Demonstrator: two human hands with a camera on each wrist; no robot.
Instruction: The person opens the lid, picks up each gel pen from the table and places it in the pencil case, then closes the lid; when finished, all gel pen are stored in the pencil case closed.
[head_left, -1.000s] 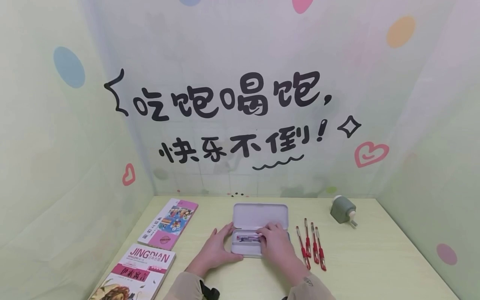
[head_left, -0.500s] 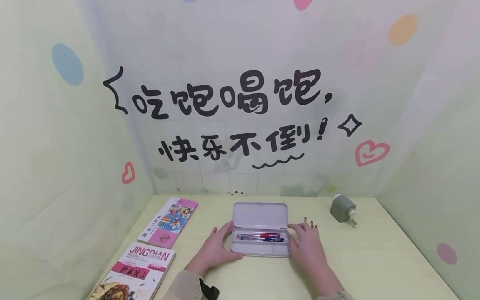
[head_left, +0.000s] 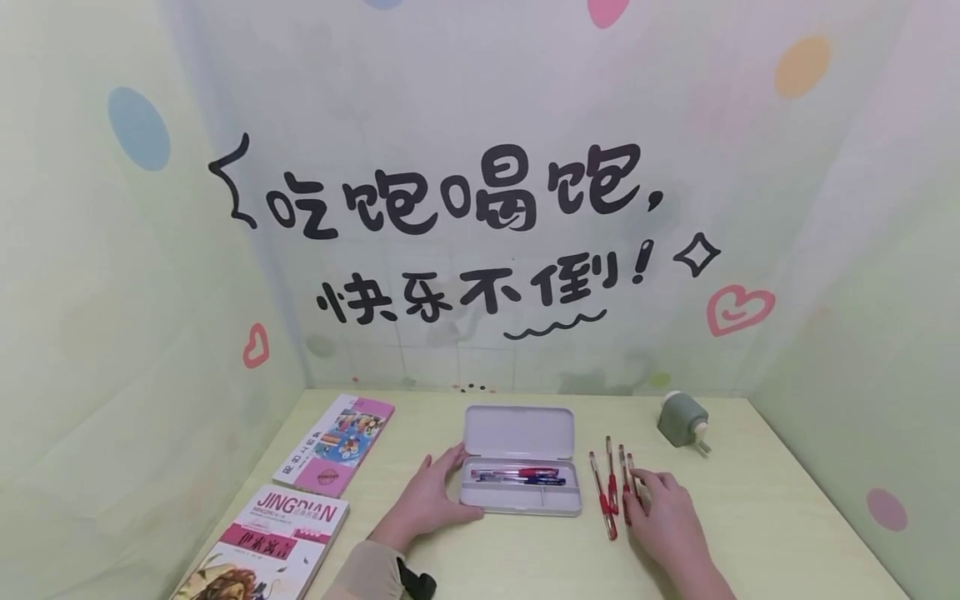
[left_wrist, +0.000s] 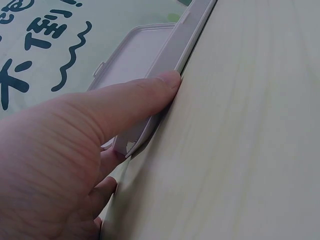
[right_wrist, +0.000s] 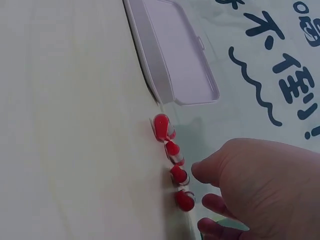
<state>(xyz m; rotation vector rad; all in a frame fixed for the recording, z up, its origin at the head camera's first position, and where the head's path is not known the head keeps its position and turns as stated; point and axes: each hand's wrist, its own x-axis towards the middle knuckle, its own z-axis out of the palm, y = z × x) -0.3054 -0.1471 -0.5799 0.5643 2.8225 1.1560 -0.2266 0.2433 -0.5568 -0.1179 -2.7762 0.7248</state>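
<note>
A pale lilac pencil case (head_left: pixel 483 500) lies with its lid (head_left: pixel 517 433) raised at the middle of the table. Inside are a red pen (head_left: pixel 543 472) and a dark blue pen (head_left: pixel 546 481). My left hand (head_left: pixel 426 500) holds the case's left end, thumb (left_wrist: pixel 160 87) against the front wall and fingers round the side. To the right of the case, several red gel pens (head_left: pixel 603 498) lie side by side. My right hand (head_left: pixel 667 517) is at the rightmost pens, partly covering them; in the right wrist view its thumb (right_wrist: pixel 207 170) is close beside their red ends, fingers loosely bent.
Two books lie at the left: a pink-and-white one (head_left: pixel 337 446) behind and a thicker one (head_left: pixel 273 533) nearer me. A grey-green pencil sharpener (head_left: pixel 682 418) with a crank stands at the back right. Printed cloth walls (head_left: pixel 480 367) enclose the table.
My right hand has left the inside of the case, passed its right edge and moved right to the red pens. The left hand keeps its place on the case.
</note>
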